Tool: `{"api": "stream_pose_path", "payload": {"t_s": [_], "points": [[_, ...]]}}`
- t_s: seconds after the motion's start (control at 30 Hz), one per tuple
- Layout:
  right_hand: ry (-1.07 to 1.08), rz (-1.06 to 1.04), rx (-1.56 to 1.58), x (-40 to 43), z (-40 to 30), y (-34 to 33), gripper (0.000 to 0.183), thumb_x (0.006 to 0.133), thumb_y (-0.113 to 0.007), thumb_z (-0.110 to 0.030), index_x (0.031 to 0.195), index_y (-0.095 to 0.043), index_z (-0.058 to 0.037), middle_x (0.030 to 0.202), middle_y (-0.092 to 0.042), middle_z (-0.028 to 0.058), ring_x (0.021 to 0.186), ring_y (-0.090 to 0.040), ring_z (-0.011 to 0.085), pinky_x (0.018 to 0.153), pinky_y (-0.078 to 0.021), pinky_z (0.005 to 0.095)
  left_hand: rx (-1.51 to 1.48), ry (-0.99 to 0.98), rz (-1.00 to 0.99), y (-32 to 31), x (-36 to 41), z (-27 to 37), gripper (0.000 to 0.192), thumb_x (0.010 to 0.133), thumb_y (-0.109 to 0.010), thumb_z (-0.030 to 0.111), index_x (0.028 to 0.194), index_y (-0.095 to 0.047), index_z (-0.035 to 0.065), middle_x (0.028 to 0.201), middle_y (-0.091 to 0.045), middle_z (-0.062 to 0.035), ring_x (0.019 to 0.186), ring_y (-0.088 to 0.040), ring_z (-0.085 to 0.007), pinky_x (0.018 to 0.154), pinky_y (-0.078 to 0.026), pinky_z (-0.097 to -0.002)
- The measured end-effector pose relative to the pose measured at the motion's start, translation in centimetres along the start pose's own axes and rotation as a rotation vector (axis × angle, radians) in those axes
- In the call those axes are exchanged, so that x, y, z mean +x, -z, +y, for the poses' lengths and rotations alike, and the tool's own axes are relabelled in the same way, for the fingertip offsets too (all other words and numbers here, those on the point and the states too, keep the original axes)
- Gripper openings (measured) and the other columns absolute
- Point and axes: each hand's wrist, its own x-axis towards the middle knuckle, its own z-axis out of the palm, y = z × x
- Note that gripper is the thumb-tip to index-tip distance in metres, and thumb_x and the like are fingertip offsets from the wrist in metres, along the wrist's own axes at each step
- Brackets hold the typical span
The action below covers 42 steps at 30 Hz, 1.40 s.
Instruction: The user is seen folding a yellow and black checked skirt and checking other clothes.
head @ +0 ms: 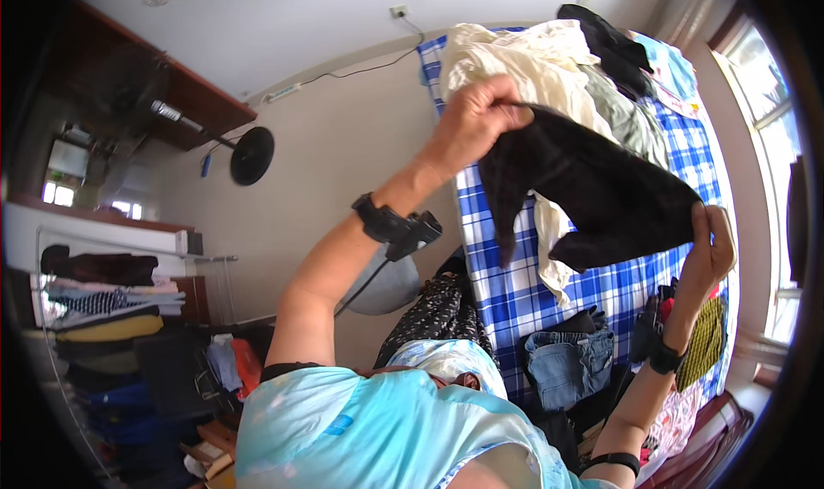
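A black garment (599,186) is stretched in the air between my two hands, with loose parts hanging down. My left hand (479,119) pinches its upper left corner. At the right end, my right hand (716,244) grips the other edge between thumb and fingers. Whether the garment is a top or trousers cannot be told. Beneath it lies a bed with a blue and white checked sheet (508,296). Cream fabric (496,57) is heaped at the bed's far end, partly hidden by my left hand and the garment.
Folded blue jeans (570,366) lie near me on the bed; a yellow patterned cloth (702,344) is to their right. Black clothing (605,44) and grey-green fabric (627,112) lie beyond. A fan (251,156), a clothes-laden rack (116,296) and a window (766,102) flank the space.
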Motion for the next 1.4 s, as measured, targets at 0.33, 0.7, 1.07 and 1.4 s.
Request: {"api": "stream_pose_path", "payload": {"t_s": [0.33,0.7,1.07,1.4], "points": [[0.044,-0.043,-0.179,4.1,-0.1,-3.4,0.018,0.076,-0.067,0.002,0.070,-0.050,0.0030,0.063,-0.047,0.0080,0.059,-0.045,0.0166,0.060,-0.0374,0.0281,0.083,-0.049,0.046,2.4,8.5,-0.3,0.022,0.086,-0.064,0.013,0.070,-0.051,0.0063,0.064,-0.044,0.0073,0.063,-0.037,-0.0028,0.058,-0.033,-0.0192],[-0.606,-0.271,-0.086,2.5,4.2,-12.4,0.024,0.074,-0.068,-0.004,0.063,-0.047,0.0016,0.057,-0.038,0.0023,0.056,-0.037,0.0077,0.050,-0.0297,0.0276,0.521,0.111,-0.327,3.9,12.1,-13.8,0.022,0.079,-0.067,0.006,0.073,-0.047,0.0005,0.061,-0.046,-0.0055,0.059,-0.046,-0.0111,0.057,-0.041,-0.0301],[-0.549,-0.193,0.143,3.3,1.3,-12.1,0.022,0.077,-0.067,-0.007,0.064,-0.052,0.0016,0.055,-0.038,-0.0035,0.053,-0.035,0.0057,0.048,-0.0269,0.0255,-0.138,0.385,-0.402,4.0,11.2,-13.1,0.021,0.086,-0.064,0.012,0.071,-0.049,0.0088,0.067,-0.042,0.0085,0.063,-0.035,-0.0015,0.057,-0.030,-0.0189],[-0.608,-0.119,0.113,-0.8,4.7,-10.6,0.023,0.078,-0.067,-0.009,0.065,-0.053,0.0028,0.053,-0.038,0.0018,0.053,-0.036,0.0083,0.049,-0.0315,0.0285,0.042,0.261,-0.347,0.3,11.0,-9.2,0.014,0.085,-0.063,0.006,0.077,-0.053,0.0029,0.068,-0.052,0.0029,0.064,-0.045,-0.0042,0.060,-0.039,-0.0203]]}}
